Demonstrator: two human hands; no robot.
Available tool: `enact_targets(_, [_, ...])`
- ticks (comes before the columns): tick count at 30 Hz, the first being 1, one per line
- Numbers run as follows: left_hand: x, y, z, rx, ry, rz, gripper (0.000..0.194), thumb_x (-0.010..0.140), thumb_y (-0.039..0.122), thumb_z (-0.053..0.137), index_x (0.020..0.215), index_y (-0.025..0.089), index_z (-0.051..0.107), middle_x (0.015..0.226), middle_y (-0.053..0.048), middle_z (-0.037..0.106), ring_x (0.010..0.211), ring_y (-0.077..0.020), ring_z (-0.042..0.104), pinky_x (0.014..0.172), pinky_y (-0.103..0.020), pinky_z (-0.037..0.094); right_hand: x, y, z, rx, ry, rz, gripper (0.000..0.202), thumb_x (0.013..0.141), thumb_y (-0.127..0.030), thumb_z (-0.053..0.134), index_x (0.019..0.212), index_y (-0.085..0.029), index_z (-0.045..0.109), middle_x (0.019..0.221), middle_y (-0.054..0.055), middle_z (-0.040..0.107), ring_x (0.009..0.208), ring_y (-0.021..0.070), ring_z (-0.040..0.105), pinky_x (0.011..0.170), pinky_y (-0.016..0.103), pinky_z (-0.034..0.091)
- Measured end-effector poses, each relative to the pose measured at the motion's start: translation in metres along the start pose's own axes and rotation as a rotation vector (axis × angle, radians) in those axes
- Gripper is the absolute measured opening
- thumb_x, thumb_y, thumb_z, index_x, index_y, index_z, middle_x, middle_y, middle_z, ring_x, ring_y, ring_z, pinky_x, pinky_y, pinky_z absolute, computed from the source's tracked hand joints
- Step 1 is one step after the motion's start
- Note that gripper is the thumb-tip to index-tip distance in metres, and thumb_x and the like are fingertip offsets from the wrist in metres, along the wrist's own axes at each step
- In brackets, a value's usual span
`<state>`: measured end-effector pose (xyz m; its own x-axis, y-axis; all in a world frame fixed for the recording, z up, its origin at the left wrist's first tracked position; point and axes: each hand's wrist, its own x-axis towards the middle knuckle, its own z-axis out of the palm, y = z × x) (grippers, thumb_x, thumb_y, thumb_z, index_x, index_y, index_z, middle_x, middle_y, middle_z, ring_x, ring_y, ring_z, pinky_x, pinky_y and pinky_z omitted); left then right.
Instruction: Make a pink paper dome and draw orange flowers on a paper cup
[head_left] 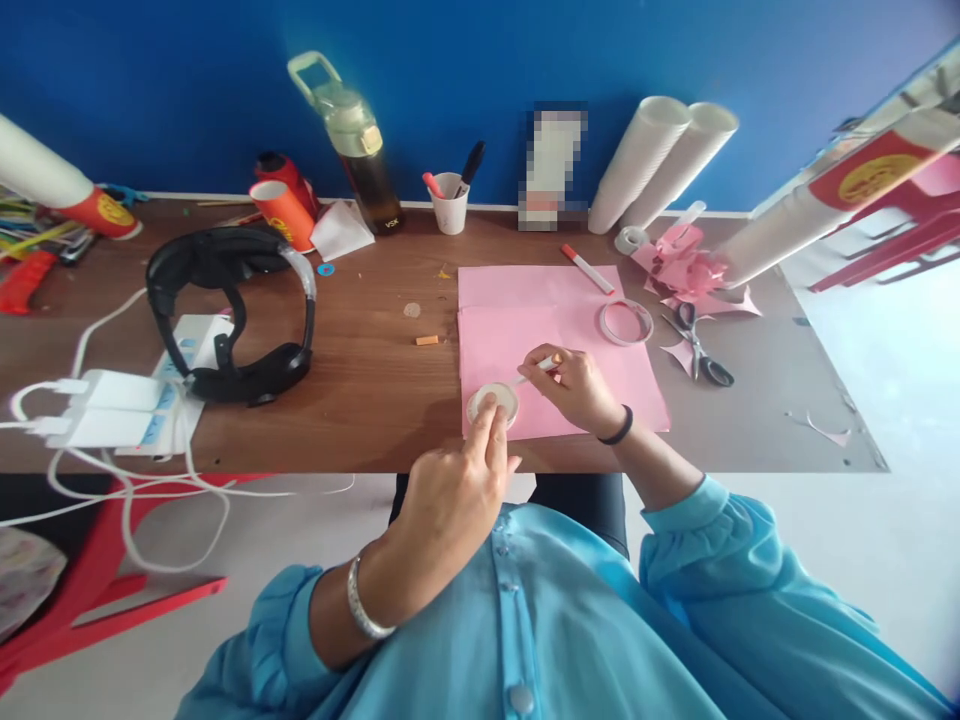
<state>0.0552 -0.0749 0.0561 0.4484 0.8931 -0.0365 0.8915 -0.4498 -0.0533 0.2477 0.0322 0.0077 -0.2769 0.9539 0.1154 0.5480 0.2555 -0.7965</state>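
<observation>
Pink paper sheets lie stacked near the table's front edge. On their lower left corner rests a small round white piece with a rim, perhaps a lid or a tape roll. My left hand presses it down with two outstretched fingers, the others partly hidden. My right hand is closed round a white marker, its tip end close to the round piece's right edge. Beyond that hand, a clear-looking ring lies on the paper, and a red-and-white marker is near the sheets' top.
Scissors and pink scraps lie right. Behind stand a cup of pens, a water bottle and stacked paper cups. At left are a black head strap and a power strip with white cables.
</observation>
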Motion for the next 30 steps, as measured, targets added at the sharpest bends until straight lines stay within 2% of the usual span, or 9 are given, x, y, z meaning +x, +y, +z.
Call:
enact_targets(6, [0.003, 0.001, -0.003, -0.020, -0.060, -0.052, 0.051, 0.104, 0.032, 0.042, 0.152, 0.016, 0.051, 0.155, -0.021, 0.050, 0.072, -0.0229, 0.077, 0.050, -0.033, 0.057, -0.035, -0.002, 0.003, -0.146, 0.122, -0.145, 0.021, 0.099, -0.032, 0.054, 0.086, -0.020, 0.064, 0.080, 0.003, 0.071, 0.064, 0.0136, 0.061, 0.065, 0.026, 0.044])
enact_targets(15, [0.002, 0.001, -0.004, 0.048, 0.012, -0.039, 0.050, 0.102, 0.027, 0.041, 0.148, 0.013, 0.054, 0.152, -0.022, 0.053, 0.068, -0.0219, 0.076, 0.048, -0.031, 0.056, -0.078, -0.008, 0.020, -0.345, 0.217, -0.335, 0.013, 0.103, -0.023, 0.051, 0.094, -0.020, 0.061, 0.080, 0.004, 0.069, 0.069, 0.0148, 0.063, 0.063, 0.026, 0.045])
enact_targets(20, [0.003, -0.002, -0.009, 0.070, -0.076, -0.026, 0.060, 0.094, 0.013, 0.042, 0.154, 0.016, 0.048, 0.156, -0.019, 0.049, 0.070, -0.0208, 0.076, 0.051, -0.030, 0.058, -0.090, -0.015, 0.030, -0.458, 0.260, -0.444, 0.009, 0.100, -0.015, 0.054, 0.093, -0.018, 0.059, 0.074, 0.002, 0.065, 0.065, 0.0147, 0.058, 0.063, 0.027, 0.042])
enact_targets(25, [0.008, -0.008, -0.021, 0.109, -0.135, 0.025, 0.060, 0.094, 0.012, 0.037, 0.152, 0.017, 0.049, 0.157, -0.015, 0.048, 0.070, -0.0215, 0.076, 0.050, -0.032, 0.057, -0.097, -0.019, 0.039, -0.523, 0.297, -0.479, 0.008, 0.097, -0.014, 0.058, 0.090, -0.018, 0.057, 0.071, 0.001, 0.064, 0.062, 0.0146, 0.055, 0.059, 0.030, 0.036])
enact_targets(30, [0.013, -0.008, -0.028, 0.119, -0.148, 0.054, 0.058, 0.092, 0.010, 0.039, 0.148, 0.017, 0.055, 0.154, -0.016, 0.053, 0.069, -0.0211, 0.076, 0.051, -0.031, 0.056, -0.103, -0.021, 0.049, -0.527, 0.317, -0.477, 0.006, 0.098, -0.016, 0.059, 0.092, -0.019, 0.057, 0.071, 0.001, 0.065, 0.063, 0.0147, 0.056, 0.059, 0.032, 0.036])
